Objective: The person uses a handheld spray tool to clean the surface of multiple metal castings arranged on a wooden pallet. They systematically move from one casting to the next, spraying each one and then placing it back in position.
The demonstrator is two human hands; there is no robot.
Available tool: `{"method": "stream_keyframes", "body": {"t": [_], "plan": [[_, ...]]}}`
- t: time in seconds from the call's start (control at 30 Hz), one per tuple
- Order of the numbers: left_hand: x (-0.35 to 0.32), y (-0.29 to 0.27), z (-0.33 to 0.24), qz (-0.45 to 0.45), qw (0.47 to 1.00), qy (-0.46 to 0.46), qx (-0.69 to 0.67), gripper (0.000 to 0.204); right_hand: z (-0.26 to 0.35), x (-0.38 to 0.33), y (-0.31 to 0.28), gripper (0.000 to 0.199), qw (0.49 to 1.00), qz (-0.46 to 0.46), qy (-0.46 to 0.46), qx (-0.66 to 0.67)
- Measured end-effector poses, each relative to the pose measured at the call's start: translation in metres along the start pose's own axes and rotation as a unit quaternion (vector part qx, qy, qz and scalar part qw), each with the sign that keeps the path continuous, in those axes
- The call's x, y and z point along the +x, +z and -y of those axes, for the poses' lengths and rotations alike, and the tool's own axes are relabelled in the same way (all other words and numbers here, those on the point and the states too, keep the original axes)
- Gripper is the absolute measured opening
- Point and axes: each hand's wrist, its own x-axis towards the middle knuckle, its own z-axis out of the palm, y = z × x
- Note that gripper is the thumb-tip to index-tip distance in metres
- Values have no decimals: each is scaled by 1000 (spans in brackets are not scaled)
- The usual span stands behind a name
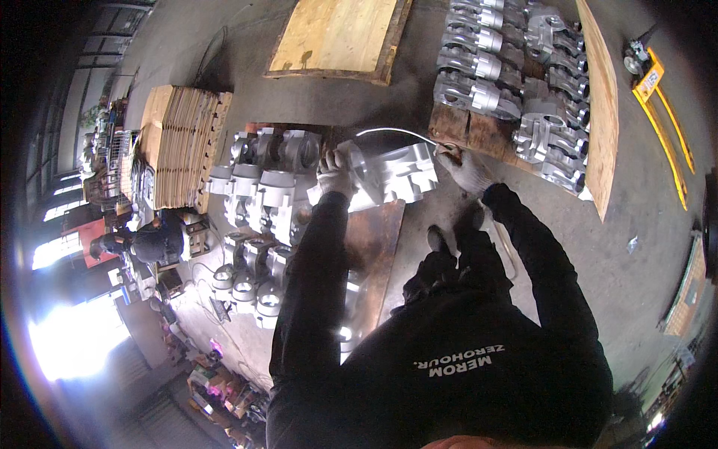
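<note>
My left hand [333,173], in a pale work glove, has its fingers curled over the edge of a large silver metal casting [404,173]. The casting lies tilted on a brown board [381,241], with its round opening near my fingers. My gloved right hand [468,172] is closed around what looks like an air blow gun [447,152]. From it a thin, bright, curved tube [398,132] reaches left above the casting. A pale hose [506,243] hangs below my right hand. More silver castings [273,188] stand in rows left of my left hand.
At the far right, rows of castings [479,66] sit on a wooden pallet [479,133] beside an upright plywood panel [600,112]. A yellow pallet jack [662,112] stands beyond. Flattened cardboard [176,146] is stacked left; a seated person [158,238] is nearby. Another wooden board [333,37] lies ahead.
</note>
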Motion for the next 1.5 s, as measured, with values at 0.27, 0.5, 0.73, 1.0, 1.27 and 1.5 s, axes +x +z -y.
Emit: {"method": "stream_keyframes", "body": {"t": [0.27, 0.5, 0.73, 1.0, 1.27, 1.5], "plan": [[-1, 16, 9, -44, 998, 5, -48, 126, -35, -7, 21, 40, 972, 61, 194, 116], [0, 5, 1, 13, 1000, -12, 6, 130, -51, 9, 18, 47, 936, 103, 287, 174], [-3, 10, 6, 6, 1000, 0, 10, 126, -28, 23, 25, 47, 956, 134, 206, 161], [-1, 5, 5, -33, 999, 2, -31, 122, -21, 24, 26, 49, 948, 129, 246, 156], [-8, -4, 3, 14, 1000, -13, -1, 125, -86, -21, 21, 56, 925, 137, 331, 127], [-6, -10, 1, 18, 999, 9, -30, 119, -121, -15, 35, 58, 939, 134, 301, 102]]}}
